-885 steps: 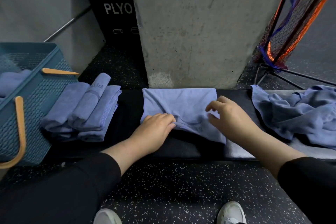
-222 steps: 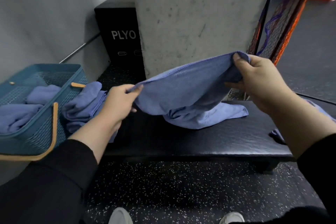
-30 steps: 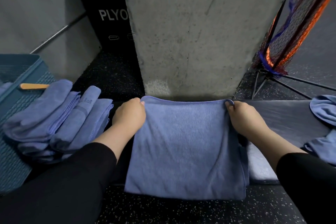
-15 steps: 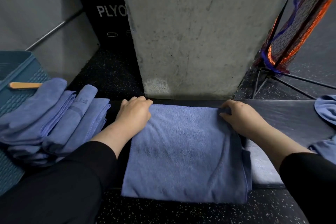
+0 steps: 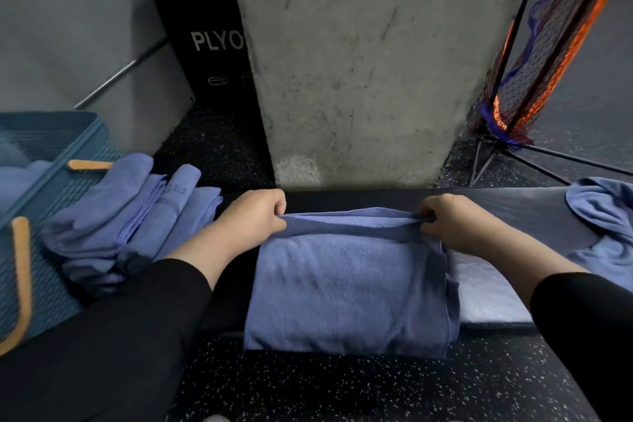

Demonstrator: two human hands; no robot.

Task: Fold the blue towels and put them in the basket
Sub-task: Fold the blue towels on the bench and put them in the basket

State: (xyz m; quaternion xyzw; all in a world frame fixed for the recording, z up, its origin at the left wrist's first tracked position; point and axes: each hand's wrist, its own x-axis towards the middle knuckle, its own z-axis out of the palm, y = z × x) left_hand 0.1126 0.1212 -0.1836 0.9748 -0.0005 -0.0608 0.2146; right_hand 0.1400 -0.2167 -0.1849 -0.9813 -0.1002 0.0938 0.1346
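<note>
A blue towel [image 5: 349, 288] lies on the black bench [image 5: 507, 212], its near edge hanging over the bench front. My left hand [image 5: 255, 216] pinches its far left corner and my right hand [image 5: 448, 219] pinches its far right corner, with the far edge lifted slightly off the bench. A stack of folded blue towels [image 5: 126, 216] lies at the bench's left end, beside the teal basket [image 5: 44, 188]. More blue cloth shows inside the basket. Crumpled blue towels [image 5: 606, 226] lie at the right end.
A concrete pillar [image 5: 370, 62] rises just behind the bench. A black box marked PLYO [image 5: 209, 41] stands behind on the left. An orange and blue net on a stand [image 5: 548, 55] is at the right. The floor is speckled black rubber.
Both hands went from lying on the towel's far edge to pinching its far corners and lifting them. The view shifted slightly, so more of the basket shows.
</note>
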